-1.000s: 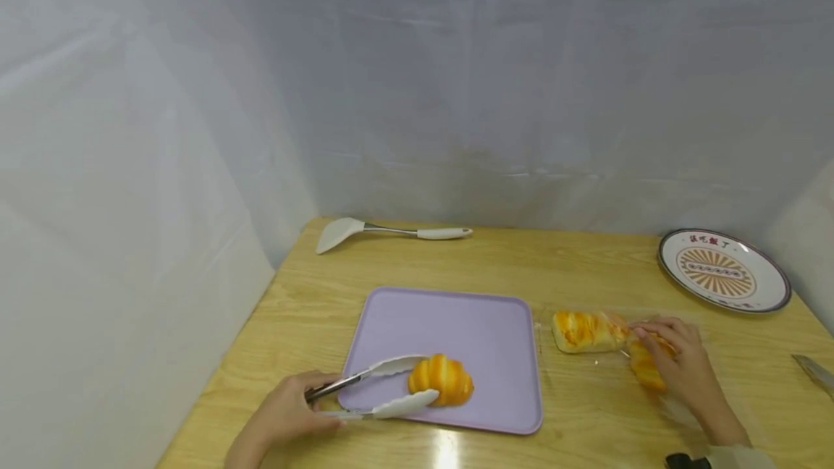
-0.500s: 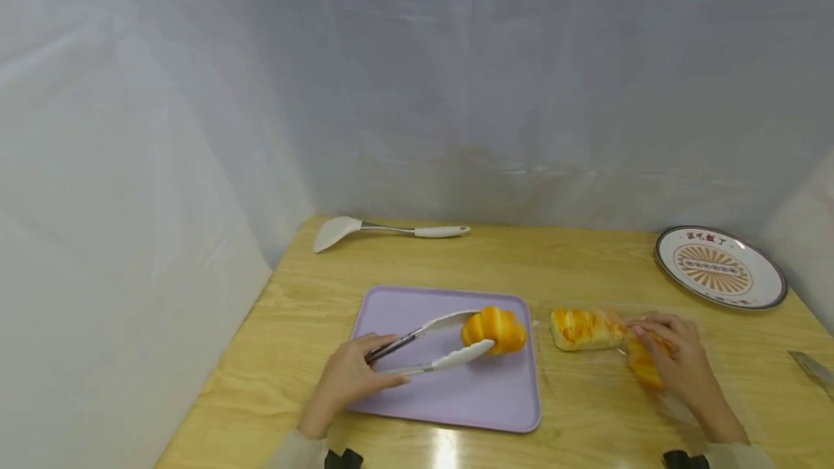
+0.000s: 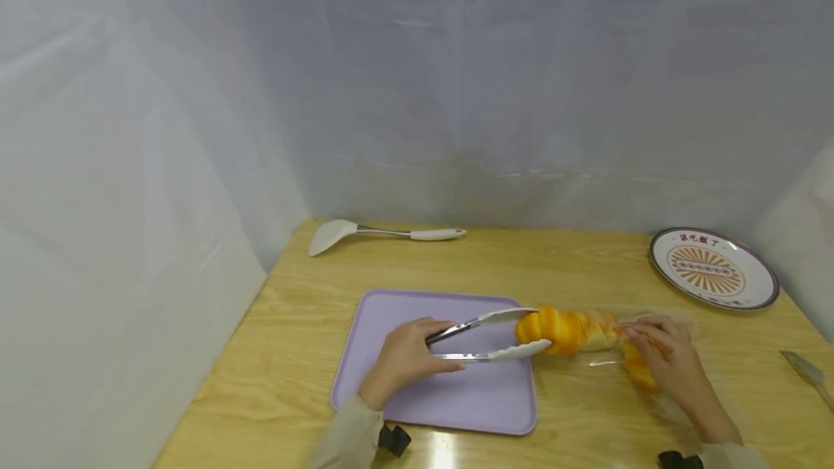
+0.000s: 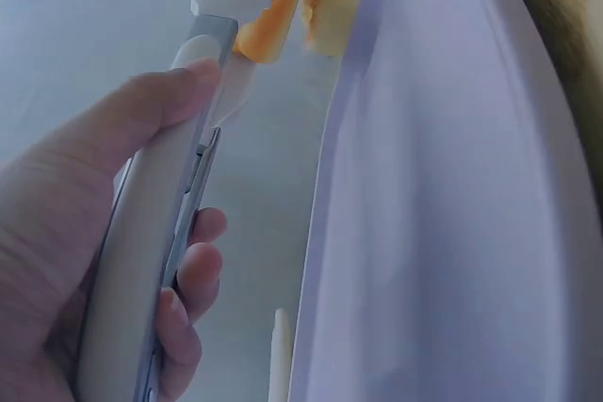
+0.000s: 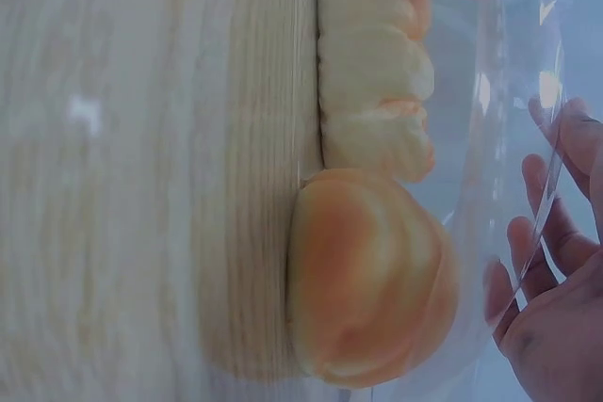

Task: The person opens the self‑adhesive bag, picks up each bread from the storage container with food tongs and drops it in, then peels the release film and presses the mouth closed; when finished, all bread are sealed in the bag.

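An orange, ridged, croissant-shaped bread [image 3: 547,330] sits between the two tips of a pair of silver metal tongs with white scalloped ends [image 3: 478,321], at the right edge of a lilac rectangular tray with a shallow rim [image 3: 482,396]. The left hand [image 3: 407,357] holds the tongs with the thumb along one arm and the curled fingers against the other, so that the arms stand partly spread, the bread filling the gap at their far end.

Just beyond the croissant-shaped bread lies a long golden-and-cream loaf with a bumpy top [image 3: 599,331]; whether the two touch cannot be told. The loaf and a rounded, glossy orange bun [image 5: 372,280] show through a clear plastic bag [image 5: 485,120], the bun close against the loaf's end. The right hand [image 3: 671,364], over the bun in the head view, pinches the film of this bag, its fingers bent and close to the thumb.

All this is on a pale wood-grain worktop [image 3: 521,259]. Behind the tray lies a white spatula with a metal shaft [image 3: 436,234]; at the far right corner is a white oval plate with a dark rim and an orange sunburst [image 3: 706,270]. A grey flat-ended tool [image 3: 804,368] lies at the right edge, partly out of view. White sheeting [image 3: 456,93] hangs behind the worktop
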Action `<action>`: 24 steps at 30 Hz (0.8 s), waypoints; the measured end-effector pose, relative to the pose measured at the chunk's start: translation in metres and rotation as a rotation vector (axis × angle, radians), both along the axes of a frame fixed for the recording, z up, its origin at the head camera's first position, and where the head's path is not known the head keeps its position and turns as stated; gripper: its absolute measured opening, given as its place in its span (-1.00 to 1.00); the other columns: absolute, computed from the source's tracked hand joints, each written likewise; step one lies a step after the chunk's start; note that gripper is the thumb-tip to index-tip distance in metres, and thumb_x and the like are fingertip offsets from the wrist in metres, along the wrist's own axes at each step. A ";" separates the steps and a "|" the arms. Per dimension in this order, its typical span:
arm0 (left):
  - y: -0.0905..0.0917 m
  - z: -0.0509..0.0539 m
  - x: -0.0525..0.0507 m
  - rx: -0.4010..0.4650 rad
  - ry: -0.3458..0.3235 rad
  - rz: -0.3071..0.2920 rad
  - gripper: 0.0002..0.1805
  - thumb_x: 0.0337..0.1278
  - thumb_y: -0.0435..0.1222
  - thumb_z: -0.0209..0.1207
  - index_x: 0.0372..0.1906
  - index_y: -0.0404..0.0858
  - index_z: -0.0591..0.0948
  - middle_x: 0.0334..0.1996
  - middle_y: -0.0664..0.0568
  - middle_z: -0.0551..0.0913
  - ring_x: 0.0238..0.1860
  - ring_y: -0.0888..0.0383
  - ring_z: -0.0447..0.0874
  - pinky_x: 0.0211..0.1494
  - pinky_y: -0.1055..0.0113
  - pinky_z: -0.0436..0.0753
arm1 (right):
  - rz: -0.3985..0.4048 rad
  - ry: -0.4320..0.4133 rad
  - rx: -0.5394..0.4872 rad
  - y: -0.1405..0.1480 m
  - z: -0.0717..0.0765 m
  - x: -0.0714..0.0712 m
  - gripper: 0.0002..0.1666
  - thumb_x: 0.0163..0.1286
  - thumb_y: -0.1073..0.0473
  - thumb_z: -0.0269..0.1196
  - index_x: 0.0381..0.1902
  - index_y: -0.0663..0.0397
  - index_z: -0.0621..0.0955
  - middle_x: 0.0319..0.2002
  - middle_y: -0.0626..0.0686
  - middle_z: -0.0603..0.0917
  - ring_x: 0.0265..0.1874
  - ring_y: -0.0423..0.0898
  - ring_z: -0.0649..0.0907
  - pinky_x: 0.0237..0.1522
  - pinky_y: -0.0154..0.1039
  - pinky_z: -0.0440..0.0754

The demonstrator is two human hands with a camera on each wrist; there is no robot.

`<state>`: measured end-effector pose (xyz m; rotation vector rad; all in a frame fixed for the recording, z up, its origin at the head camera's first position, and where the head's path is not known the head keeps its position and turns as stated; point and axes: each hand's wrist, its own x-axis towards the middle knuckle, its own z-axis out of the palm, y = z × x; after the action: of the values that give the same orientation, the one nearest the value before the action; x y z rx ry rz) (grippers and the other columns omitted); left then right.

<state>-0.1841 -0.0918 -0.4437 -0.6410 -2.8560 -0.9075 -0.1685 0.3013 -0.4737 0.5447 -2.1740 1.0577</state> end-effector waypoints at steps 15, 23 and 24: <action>0.035 0.004 -0.006 -0.086 0.046 -0.102 -0.29 -0.43 0.05 0.57 0.04 -0.06 0.71 -0.16 0.12 0.75 -0.21 0.16 0.70 -0.17 0.37 0.64 | -0.020 -0.009 0.013 -0.004 0.000 0.001 -0.86 0.24 0.51 0.23 -0.29 0.32 0.70 -0.12 -0.45 0.51 -0.06 -0.50 0.38 -0.03 -0.55 0.18; 0.041 0.004 -0.006 -0.134 -0.016 -0.124 -0.27 -0.41 0.08 0.56 0.07 -0.03 0.69 -0.15 0.14 0.74 -0.21 0.21 0.68 -0.17 0.37 0.63 | -0.006 0.004 0.005 -0.003 -0.002 0.000 -0.90 0.26 0.50 0.22 -0.31 0.40 0.68 -0.13 -0.46 0.50 -0.06 -0.50 0.38 -0.01 -0.54 0.18; 0.041 0.003 -0.006 -0.145 -0.018 -0.121 -0.26 -0.41 0.08 0.56 0.09 -0.02 0.68 -0.13 0.14 0.74 -0.19 0.19 0.69 -0.17 0.37 0.63 | -0.008 0.003 0.001 -0.003 -0.002 0.000 -0.91 0.25 0.50 0.23 -0.31 0.40 0.68 -0.13 -0.47 0.50 -0.07 -0.50 0.38 -0.02 -0.54 0.18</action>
<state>-0.1900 -0.0507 -0.4405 -0.8320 -2.9470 -0.7278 -0.1686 0.2987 -0.4758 0.5371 -2.1731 1.0506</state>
